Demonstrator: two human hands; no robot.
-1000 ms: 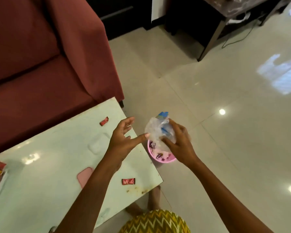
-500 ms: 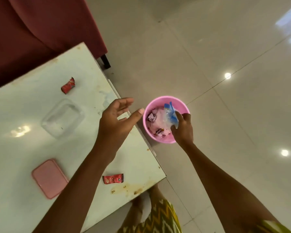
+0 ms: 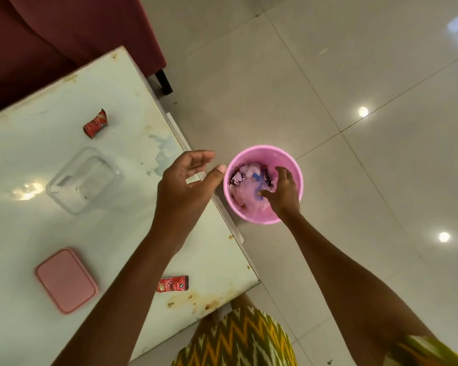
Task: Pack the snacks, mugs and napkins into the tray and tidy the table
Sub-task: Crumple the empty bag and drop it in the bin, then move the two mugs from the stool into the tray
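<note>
A pink bin (image 3: 294,170) stands on the floor beside the table's right edge, holding wrappers and a crumpled clear plastic wrapper (image 3: 245,192) with a blue patch. My right hand (image 3: 283,194) is down inside the bin, its fingers spread on that plastic. My left hand (image 3: 183,191) hovers open over the table edge, just left of the bin, holding nothing. Two red snack sachets lie on the pale table (image 3: 24,233): one (image 3: 96,123) at the far side, one (image 3: 172,283) near the front edge by my left forearm.
An empty clear plastic container (image 3: 83,180) and a pink lid (image 3: 66,280) sit on the table. A dark red sofa (image 3: 50,35) borders the table's far side. Glossy floor tiles (image 3: 354,75) spread out to the right. Stains mark the table's front corner.
My right hand has gone from holding the plastic wrapper above the bin to pushing it down inside. My view tilted downward. The left hand stayed open near the table edge.
</note>
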